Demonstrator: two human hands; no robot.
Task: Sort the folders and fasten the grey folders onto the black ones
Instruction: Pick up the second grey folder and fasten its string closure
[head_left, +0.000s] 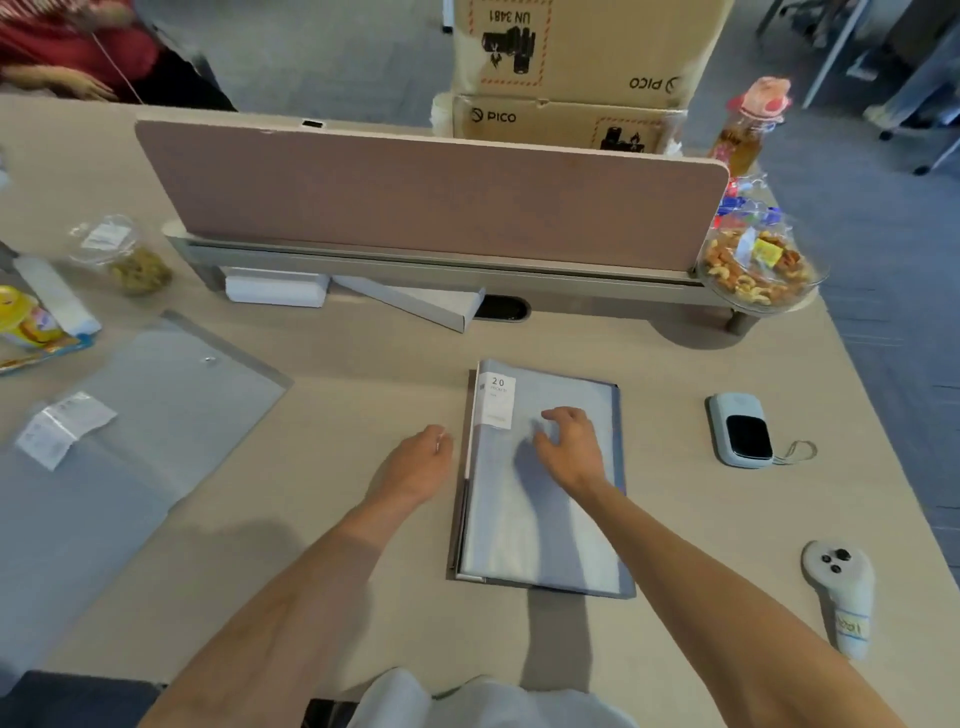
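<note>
A stack of folders (540, 530) lies in the middle of the desk, a translucent grey cover with a white "20" label on top and a dark edge showing along its right and bottom sides. My right hand (569, 447) rests on the upper part of that cover with its fingers spread. My left hand (415, 462) sits on the desk just left of the stack's spine, fingers loosely curled and holding nothing. Two grey translucent snap folders (156, 415) lie overlapped at the left of the desk, one carrying a white sticker.
A pink divider panel (431, 197) runs across the back of the desk, with white boxes (405, 301) under it. Snack bags (31, 322) sit far left, a nut bowl (756, 275) far right. A small blue device (740, 431) and a white controller (841, 592) lie right of the stack.
</note>
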